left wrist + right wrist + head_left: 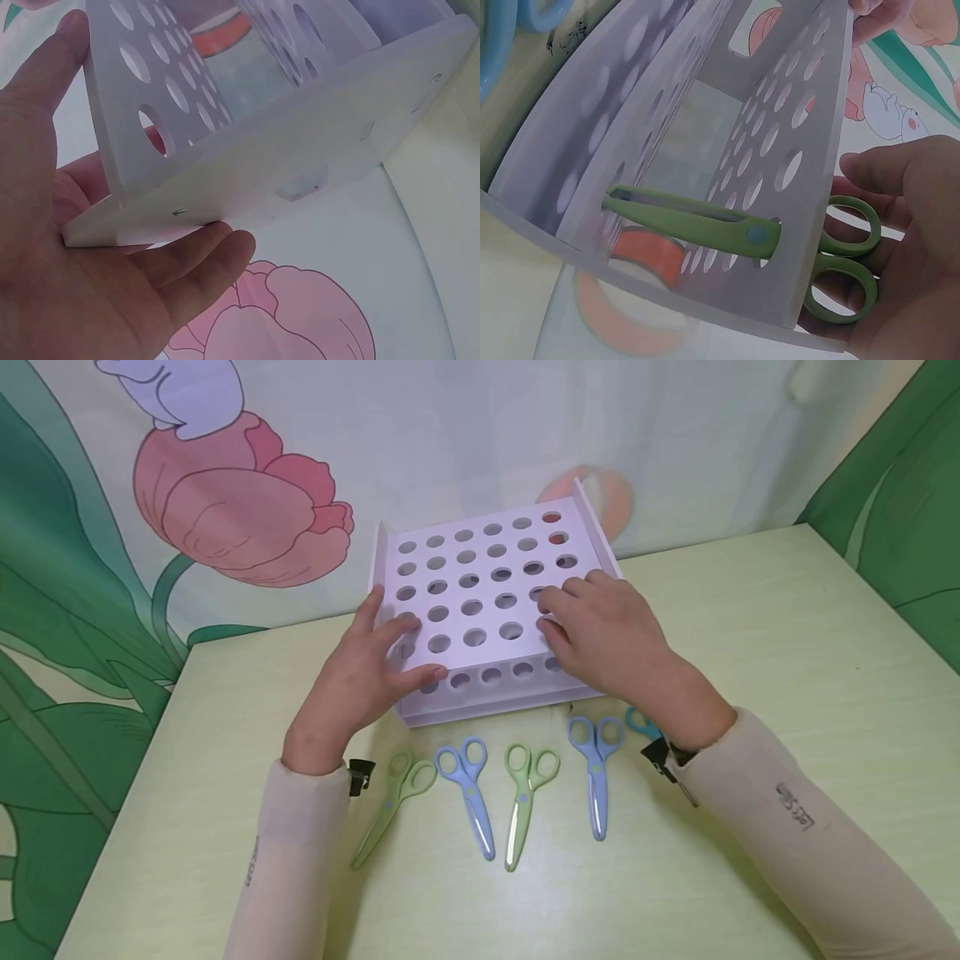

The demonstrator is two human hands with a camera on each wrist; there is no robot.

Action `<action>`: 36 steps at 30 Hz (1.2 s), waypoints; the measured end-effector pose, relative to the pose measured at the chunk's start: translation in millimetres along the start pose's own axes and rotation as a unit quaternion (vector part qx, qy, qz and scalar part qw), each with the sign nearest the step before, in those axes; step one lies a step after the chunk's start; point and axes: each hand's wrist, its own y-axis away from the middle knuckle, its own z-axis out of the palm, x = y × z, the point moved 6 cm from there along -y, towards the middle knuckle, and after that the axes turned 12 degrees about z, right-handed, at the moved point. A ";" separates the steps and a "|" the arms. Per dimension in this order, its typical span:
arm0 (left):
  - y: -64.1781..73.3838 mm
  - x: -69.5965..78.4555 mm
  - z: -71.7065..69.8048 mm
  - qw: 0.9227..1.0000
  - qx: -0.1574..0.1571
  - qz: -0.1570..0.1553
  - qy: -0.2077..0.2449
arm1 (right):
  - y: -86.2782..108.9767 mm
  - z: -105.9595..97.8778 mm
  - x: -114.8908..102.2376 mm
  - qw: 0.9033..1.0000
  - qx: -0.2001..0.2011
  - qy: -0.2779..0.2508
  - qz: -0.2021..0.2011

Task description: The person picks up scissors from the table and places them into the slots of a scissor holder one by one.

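A white rack with rows of round holes stands on the table against the backdrop. My left hand grips its left front corner. In the left wrist view, fingers of that hand press the outside of the side wall while its thumb lies along the perforated panel. My right hand is at the rack's right front part, with curled fingers. The right wrist view shows green scissors, blades down through a hole near the right side wall. Right-hand fingers curl around their handles outside the panel. The head view hides these scissors behind the hand.
In front of the rack lie green scissors, blue scissors, a second green pair and a second blue pair. A teal handle shows beneath the right wrist. Behind the table hangs a printed cloth.
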 end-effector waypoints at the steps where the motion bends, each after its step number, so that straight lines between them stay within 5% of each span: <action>1: -0.3 0.2 0.1 1.000 0.000 0.001 0.000 | 0.1 0.0 0.2 1.000 -0.002 0.000 0.001; 9: 0.6 0.2 0.4 1.000 0.002 0.006 0.001 | -1.9 -0.3 1.9 0.999 -0.042 -0.007 0.019; 13: 1.4 0.1 0.4 1.000 0.004 0.009 0.001 | -3.9 -2.4 6.9 0.991 -0.084 -0.077 0.063; 19: 0.8 0.5 1.6 1.000 0.007 0.014 -0.001 | -6.5 -4.4 16.9 0.971 -0.088 -0.194 0.110; 25: -0.4 0.5 2.0 1.000 0.006 0.014 -0.004 | -6.9 -4.2 20.7 0.969 -0.129 -0.167 0.128; 36: -0.7 1.1 0.2 1.000 0.003 0.013 -0.003 | -6.9 -7.9 16.3 0.984 -0.136 -0.083 0.073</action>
